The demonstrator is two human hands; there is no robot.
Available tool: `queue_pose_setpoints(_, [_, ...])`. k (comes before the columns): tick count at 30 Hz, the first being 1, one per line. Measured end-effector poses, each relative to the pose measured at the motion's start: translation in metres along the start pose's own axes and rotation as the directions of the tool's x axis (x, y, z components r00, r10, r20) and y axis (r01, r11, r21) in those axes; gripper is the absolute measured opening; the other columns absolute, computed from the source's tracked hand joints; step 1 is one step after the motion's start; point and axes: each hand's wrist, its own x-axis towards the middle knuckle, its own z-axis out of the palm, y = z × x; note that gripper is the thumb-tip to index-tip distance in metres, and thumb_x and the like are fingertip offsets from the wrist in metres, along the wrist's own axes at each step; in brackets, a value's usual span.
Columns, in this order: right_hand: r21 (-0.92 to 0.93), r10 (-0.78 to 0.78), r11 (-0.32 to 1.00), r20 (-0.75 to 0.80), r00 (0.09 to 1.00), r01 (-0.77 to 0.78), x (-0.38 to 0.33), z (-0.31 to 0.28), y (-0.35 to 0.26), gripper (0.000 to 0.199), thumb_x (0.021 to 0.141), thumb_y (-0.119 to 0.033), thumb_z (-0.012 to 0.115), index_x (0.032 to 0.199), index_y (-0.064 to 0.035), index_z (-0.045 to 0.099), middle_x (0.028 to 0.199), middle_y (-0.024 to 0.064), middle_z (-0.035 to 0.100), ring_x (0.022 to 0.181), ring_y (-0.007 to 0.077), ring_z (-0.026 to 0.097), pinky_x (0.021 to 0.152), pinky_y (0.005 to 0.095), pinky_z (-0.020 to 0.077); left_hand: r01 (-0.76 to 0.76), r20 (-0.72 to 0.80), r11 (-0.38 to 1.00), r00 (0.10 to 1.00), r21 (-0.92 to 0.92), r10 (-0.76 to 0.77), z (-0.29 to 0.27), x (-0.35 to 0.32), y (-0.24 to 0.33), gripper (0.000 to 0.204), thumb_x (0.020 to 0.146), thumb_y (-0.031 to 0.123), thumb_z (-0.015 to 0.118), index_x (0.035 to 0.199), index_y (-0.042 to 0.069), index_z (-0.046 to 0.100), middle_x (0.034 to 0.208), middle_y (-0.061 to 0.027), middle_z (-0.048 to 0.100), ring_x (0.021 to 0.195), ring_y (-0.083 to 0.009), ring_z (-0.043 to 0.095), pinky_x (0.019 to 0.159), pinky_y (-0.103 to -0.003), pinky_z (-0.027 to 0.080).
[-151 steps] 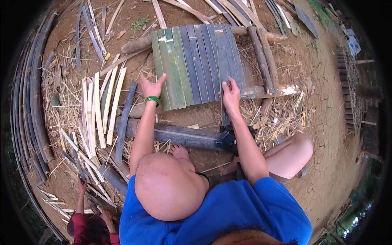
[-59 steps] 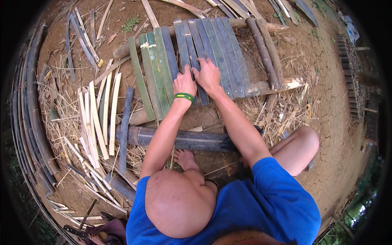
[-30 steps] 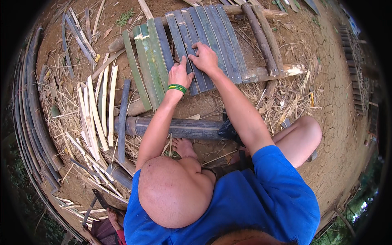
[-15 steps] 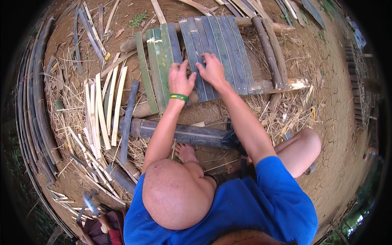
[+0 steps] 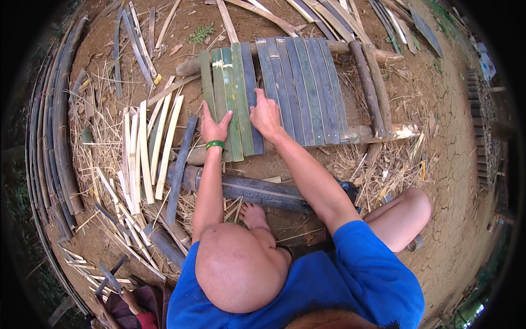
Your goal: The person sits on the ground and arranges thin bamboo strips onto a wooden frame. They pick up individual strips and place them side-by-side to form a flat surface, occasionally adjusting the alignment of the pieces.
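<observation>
A row of split bamboo slats lies across two round poles. My left hand (image 5: 215, 125) rests at the left edge of the row, thumb and forefinger spread across the green slats (image 5: 236, 104). My right hand (image 5: 266, 114) has its forefinger stretched out beside the dark slat (image 5: 249, 77), at the narrow gap before the right-hand group of dark slats (image 5: 304, 93). Its other fingers look curled and partly hidden. Neither hand visibly holds anything. The poles show as the far pole (image 5: 189, 68) and the near pole (image 5: 406, 131).
Thick dark bamboo (image 5: 235, 186) lies between me and the frame. Pale split strips (image 5: 145, 148) and straw spread on the left. Two crosswise poles (image 5: 368, 90) sit at the frame's right. Long bamboo poles (image 5: 55, 148) line the far left. Another person's hand (image 5: 130, 301) holds a tool at lower left.
My left hand has moved left across the green slats to the outer edge. My right hand has shifted left from the right-hand dark slats to the gap. The view has shifted slightly.
</observation>
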Motion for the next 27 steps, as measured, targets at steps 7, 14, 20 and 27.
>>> queue_pose_setpoints(7, [-0.182, -0.012, 0.983, -0.006, 1.000, 0.011, -0.002, 0.002, 0.000, 0.027, 0.078, 0.001, 0.064, 0.104, 0.0066, 0.060, 0.091, 0.0310, 0.066, 0.085, 0.0475, 0.068, 0.074, 0.0512, 0.0574, 0.017, 0.019, 0.999, 1.000, -0.051, -0.016, 0.005, 0.001, -0.002, 0.101, 0.073, 0.048, 0.082, 0.152, 0.008, 0.034, 0.110, -0.0293, 0.064, 0.102, -0.0448, 0.062, 0.088, -0.049, 0.048])
queue_pose_setpoints(14, [-0.324, -0.130, 0.936, 0.042, 0.991, 0.136, 0.003, 0.003, 0.004, 0.020, 0.079, -0.007, 0.066, 0.093, 0.0065, 0.062, 0.088, 0.0312, 0.065, 0.081, 0.0467, 0.068, 0.070, 0.0502, 0.0578, 0.057, 0.029, 0.994, 0.998, -0.091, -0.054, 0.010, 0.001, 0.004, 0.101, 0.070, 0.047, 0.084, 0.150, 0.006, 0.038, 0.113, -0.0295, 0.064, 0.104, -0.0437, 0.062, 0.091, -0.048, 0.048])
queue_pose_setpoints(20, [-0.468, -0.060, 0.879, 0.085, 0.995, 0.093, 0.009, 0.009, -0.006, 0.024, 0.080, -0.005, 0.065, 0.101, 0.0060, 0.064, 0.098, 0.0267, 0.065, 0.085, 0.0367, 0.071, 0.072, 0.0400, 0.0610, 0.039, 0.004, 0.994, 0.999, -0.105, -0.039, 0.010, 0.002, -0.002, 0.101, 0.070, 0.046, 0.085, 0.149, 0.003, 0.039, 0.117, -0.0304, 0.063, 0.106, -0.0442, 0.062, 0.092, -0.047, 0.048])
queue_pose_setpoints(27, [-0.407, -0.068, 0.910, 0.037, 0.997, 0.077, 0.003, 0.003, -0.004, 0.027, 0.078, -0.007, 0.069, 0.102, 0.0052, 0.062, 0.101, 0.0273, 0.062, 0.089, 0.0384, 0.069, 0.073, 0.0420, 0.0606, 0.035, 0.009, 0.991, 0.999, -0.132, -0.034, 0.011, 0.000, 0.002, 0.100, 0.070, 0.045, 0.085, 0.148, 0.002, 0.040, 0.119, -0.0300, 0.063, 0.108, -0.0438, 0.062, 0.093, -0.047, 0.048])
